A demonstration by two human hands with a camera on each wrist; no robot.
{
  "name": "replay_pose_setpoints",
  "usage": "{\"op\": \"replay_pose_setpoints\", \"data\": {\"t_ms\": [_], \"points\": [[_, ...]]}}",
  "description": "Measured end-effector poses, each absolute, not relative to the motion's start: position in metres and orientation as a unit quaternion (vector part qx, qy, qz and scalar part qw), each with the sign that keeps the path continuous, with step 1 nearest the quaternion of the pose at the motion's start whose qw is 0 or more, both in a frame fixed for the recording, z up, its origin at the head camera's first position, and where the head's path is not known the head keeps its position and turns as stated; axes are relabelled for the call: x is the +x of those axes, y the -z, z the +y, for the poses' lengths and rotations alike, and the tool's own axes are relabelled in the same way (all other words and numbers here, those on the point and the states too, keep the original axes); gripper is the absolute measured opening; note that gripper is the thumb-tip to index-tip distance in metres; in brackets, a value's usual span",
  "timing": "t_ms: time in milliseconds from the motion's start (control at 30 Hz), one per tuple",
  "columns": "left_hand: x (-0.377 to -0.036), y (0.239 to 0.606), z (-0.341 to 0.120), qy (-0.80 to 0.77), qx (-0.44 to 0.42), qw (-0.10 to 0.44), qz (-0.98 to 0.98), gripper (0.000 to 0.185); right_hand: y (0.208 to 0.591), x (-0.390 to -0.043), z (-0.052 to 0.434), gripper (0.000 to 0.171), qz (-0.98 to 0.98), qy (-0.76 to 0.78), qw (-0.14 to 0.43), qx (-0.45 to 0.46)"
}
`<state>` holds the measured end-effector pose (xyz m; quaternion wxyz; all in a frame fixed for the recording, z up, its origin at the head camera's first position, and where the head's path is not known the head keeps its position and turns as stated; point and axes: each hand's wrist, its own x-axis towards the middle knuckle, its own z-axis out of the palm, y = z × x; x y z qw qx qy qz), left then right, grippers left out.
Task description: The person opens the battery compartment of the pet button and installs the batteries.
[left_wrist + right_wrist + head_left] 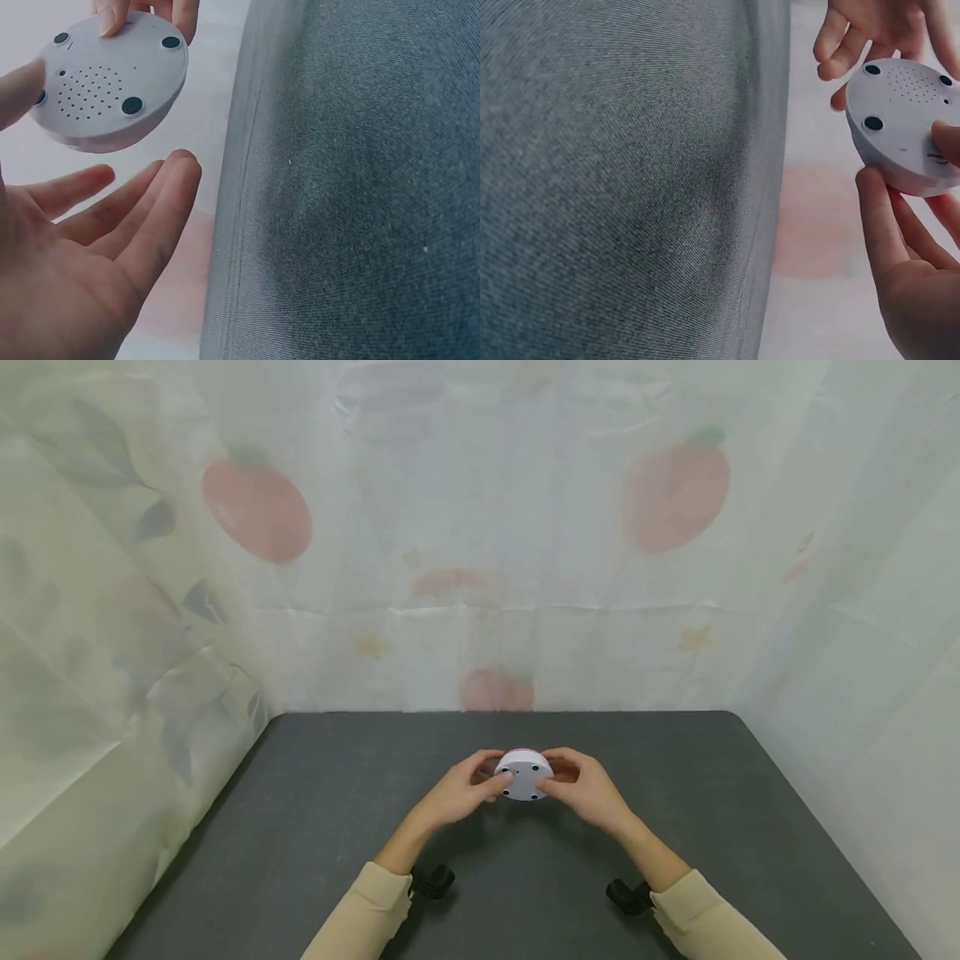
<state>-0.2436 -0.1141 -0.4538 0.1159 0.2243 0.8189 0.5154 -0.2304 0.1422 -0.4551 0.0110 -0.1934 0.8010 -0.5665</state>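
A round white device [527,777] is held up above the dark table, its flat underside facing me. Speaker holes and several dark round feet show on that underside in the left wrist view, and a thin pink edge shows along its top in the head view. My right hand [592,792] grips the device, thumb on the underside and fingers behind the rim, as the right wrist view shows. At its other side is my left hand [456,792], fingers spread and apart from the rim. The left thumb overlaps the device's edge; whether it touches cannot be told.
The dark grey table [337,827] has rounded far corners. Pale curtains [480,527] with faded fruit and leaf prints hang behind it and along both sides. A black wrist mount [435,882] sits under the left forearm, another black mount [628,897] under the right.
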Motion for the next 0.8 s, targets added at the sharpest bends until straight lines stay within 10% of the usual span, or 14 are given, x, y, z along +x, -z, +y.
{"op": "replay_pose_setpoints", "data": {"t_ms": [800], "points": [[-0.247,0.457,-0.104,-0.599,0.228,0.118,0.758,0.043,0.454,-0.221,0.139,0.047,0.812,0.535,-0.027,-0.233]]}}
